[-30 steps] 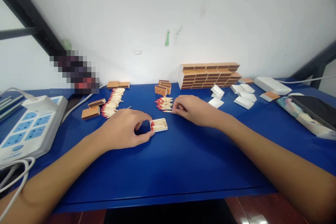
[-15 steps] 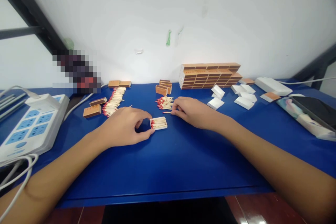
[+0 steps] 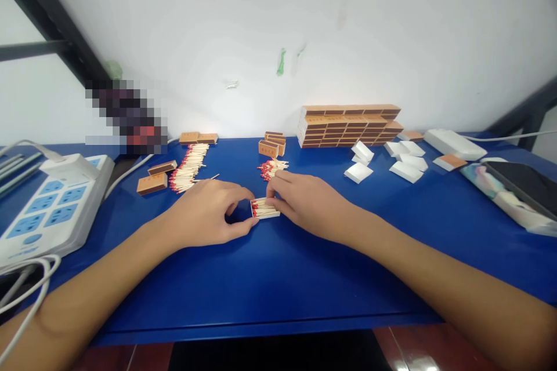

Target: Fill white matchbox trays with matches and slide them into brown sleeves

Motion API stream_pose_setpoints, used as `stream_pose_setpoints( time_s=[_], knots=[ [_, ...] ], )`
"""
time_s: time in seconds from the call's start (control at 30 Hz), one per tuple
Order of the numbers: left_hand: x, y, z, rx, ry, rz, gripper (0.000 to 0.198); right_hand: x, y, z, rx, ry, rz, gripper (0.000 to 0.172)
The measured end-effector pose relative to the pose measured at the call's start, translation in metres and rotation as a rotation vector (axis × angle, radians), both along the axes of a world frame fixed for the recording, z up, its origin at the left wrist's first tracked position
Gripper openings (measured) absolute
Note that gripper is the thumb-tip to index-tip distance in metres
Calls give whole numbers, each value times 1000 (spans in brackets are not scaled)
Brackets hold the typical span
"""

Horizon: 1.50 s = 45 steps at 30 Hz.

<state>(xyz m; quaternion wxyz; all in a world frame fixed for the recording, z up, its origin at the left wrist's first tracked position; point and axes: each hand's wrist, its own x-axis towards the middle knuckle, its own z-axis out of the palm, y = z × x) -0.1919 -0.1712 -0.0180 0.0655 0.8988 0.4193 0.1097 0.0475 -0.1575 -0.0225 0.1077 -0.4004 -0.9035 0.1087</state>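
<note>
A small white matchbox tray (image 3: 262,208) holding red-tipped matches lies on the blue table (image 3: 270,278). My left hand (image 3: 204,213) pinches the tray's left end between thumb and forefinger. My right hand (image 3: 304,202) rests over the tray's right side, fingertips closed on it; whether they also carry a match is hidden. Just behind lies a small heap of loose matches (image 3: 272,168). A longer row of matches (image 3: 188,168) lies further left.
A stack of brown matchbox sleeves (image 3: 348,125) stands against the wall, with more sleeves (image 3: 272,145) nearby. White empty trays (image 3: 391,162) lie at the right. A power strip (image 3: 52,203) with cables sits left; a phone (image 3: 522,182) lies right.
My right hand has moved from the loose match heap back and left onto the tray. The left hand has kept its hold on the tray's end.
</note>
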Motion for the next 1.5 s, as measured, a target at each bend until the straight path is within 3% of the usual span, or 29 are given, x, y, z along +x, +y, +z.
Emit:
stream_pose_setpoints(
  time_s=[0.2, 1.1, 1.33, 1.5],
  knots=[
    [0, 0, 0, 17, -9, -12, 27, 12, 6, 2, 42, 148, 66, 12],
    [0, 0, 0, -4, 1, -21, 27, 8, 10, -11, -85, 163, 49, 18],
    [1, 0, 1, -8, 3, -14, 27, 6, 5, -6, -42, 235, 34, 10],
    [1, 0, 0, 8, 2, -28, 28, 5, 2, -6, -70, 208, 78, 17]
  ],
)
